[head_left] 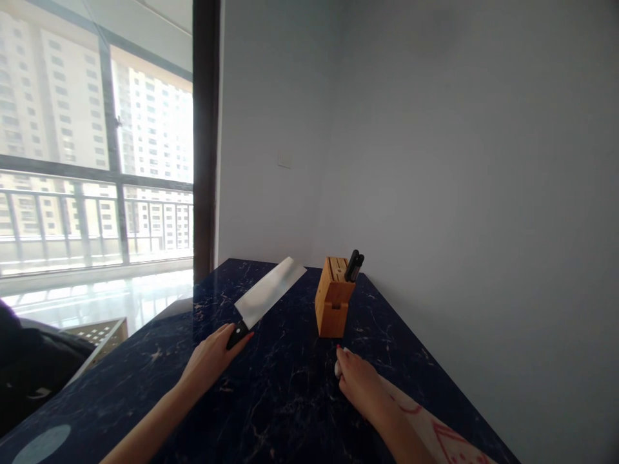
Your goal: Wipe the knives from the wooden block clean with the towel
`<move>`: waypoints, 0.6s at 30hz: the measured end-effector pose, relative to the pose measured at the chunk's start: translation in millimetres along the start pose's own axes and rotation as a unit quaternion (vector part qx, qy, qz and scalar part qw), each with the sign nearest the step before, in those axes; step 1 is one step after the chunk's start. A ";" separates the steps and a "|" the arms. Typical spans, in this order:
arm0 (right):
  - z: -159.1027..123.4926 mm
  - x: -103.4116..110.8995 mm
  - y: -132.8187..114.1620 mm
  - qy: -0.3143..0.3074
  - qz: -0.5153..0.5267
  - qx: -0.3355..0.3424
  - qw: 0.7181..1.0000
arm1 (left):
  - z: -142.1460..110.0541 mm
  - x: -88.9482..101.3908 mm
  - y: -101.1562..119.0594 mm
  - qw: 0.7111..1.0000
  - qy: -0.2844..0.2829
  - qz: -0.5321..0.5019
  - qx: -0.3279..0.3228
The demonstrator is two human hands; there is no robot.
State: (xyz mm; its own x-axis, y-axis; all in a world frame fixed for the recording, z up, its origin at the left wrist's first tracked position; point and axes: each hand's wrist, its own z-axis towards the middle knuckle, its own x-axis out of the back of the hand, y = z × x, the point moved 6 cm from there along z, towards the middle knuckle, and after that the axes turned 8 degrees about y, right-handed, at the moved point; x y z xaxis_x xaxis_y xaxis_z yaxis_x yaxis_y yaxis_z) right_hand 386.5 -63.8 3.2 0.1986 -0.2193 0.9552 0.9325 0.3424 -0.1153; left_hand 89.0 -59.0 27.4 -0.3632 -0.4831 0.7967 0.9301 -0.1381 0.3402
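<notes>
My left hand (213, 351) is closed around the black handle of a cleaver (271, 290). Its broad, shiny blade points away from me and to the right, over the dark table. Closed, my right hand (356, 377) grips a bit of crumpled white cloth (337, 369), mostly hidden by the fingers. Just beyond that hand stands a wooden knife block (333, 309). Black-handled tools (354, 265) stick up from the block's right side, while other slots on its top show no handles. Under my right forearm lies a pale fabric with red print (445, 435).
The dark blue marbled table (285, 399) runs to a grey wall (464, 193) behind and on the right. A pale round mark (42, 444) is on its near left corner. A black item (39, 367) and a perforated light frame (99, 335) stand left of it, before the windows.
</notes>
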 end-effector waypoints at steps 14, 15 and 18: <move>0.6 -2.4 2.8 0.002 0.008 -0.007 1.000 | -2.4 11.0 -13.5 0.963 0.062 0.134 -0.227; 0.5 -2.5 2.7 0.002 0.003 -0.011 1.000 | -3.3 10.1 -12.5 0.959 0.063 0.134 -0.241; 0.0 -2.8 2.4 -0.001 -0.009 -0.024 1.000 | -5.2 5.1 -9.4 0.951 0.046 0.152 -0.267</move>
State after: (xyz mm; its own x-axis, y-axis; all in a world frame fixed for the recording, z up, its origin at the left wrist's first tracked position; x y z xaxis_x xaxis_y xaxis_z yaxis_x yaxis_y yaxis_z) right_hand 388.2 -62.4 0.3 0.1812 -0.2222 0.9580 0.9491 0.2948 -0.1111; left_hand 78.8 -64.6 25.6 -0.0889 -0.6404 0.7629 0.8955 -0.3867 -0.2202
